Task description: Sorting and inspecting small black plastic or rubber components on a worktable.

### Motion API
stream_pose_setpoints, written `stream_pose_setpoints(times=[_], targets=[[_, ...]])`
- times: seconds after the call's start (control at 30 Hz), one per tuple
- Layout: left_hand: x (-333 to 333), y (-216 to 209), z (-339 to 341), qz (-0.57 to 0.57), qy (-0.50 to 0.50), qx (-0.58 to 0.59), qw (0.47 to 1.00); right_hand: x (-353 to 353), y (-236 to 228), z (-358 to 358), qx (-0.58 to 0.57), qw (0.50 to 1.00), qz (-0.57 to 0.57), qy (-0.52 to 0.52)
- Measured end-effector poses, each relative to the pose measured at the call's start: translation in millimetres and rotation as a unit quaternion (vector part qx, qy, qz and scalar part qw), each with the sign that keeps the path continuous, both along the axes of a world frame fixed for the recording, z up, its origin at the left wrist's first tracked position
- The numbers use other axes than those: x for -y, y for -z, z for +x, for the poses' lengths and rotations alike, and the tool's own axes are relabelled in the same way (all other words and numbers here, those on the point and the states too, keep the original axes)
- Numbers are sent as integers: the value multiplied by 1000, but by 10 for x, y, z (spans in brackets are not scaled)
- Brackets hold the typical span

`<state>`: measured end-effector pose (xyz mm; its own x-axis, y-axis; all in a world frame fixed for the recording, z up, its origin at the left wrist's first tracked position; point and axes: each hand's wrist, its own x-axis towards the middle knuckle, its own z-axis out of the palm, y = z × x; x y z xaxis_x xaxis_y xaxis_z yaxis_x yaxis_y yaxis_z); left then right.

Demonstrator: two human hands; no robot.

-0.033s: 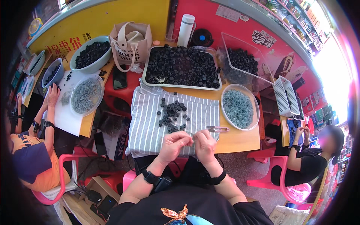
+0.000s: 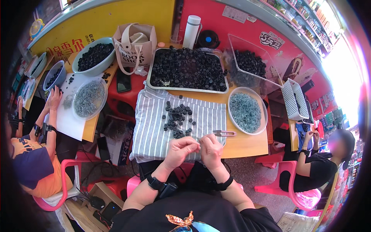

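My left hand and my right hand meet over the near edge of a grey-and-white striped cloth. Both are closed, thumbs and fingertips pinched together and almost touching. Whatever sits between the fingertips is too small to make out. Just beyond them, small round black plastic caps lie loose in a cluster on the cloth. Close to my right hand, small thread snips with a pinkish handle lie at the cloth's right edge.
Beyond the cloth stands a metal tray heaped with black parts. A round tub of small clear-bluish pieces is at right, near a clear bin. A canvas bag and white flask stand behind. People work at both sides.
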<state>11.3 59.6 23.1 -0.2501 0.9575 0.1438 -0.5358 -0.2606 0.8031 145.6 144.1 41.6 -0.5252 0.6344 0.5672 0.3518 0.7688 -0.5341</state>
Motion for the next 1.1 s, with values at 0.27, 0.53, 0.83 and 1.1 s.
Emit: stream_pose_setpoints(times=[0.27, 0.53, 0.83, 1.1], targets=[[85, -149, -51, -2, 12, -206, 979, -8, 9, 16, 10, 1000, -18, 8], [-333, -402, -614, -49, -334, -626, 703, 23, -66, -3, 34, 998, 41, -15], [-480, -203, -717, -72, -314, -676, 663, -40, -51, 169, 85, 995, 52, 5], [-281, -397, -429, 49, -311, -680, 663, -121, -39, 325, -24, 983, -184, -14]])
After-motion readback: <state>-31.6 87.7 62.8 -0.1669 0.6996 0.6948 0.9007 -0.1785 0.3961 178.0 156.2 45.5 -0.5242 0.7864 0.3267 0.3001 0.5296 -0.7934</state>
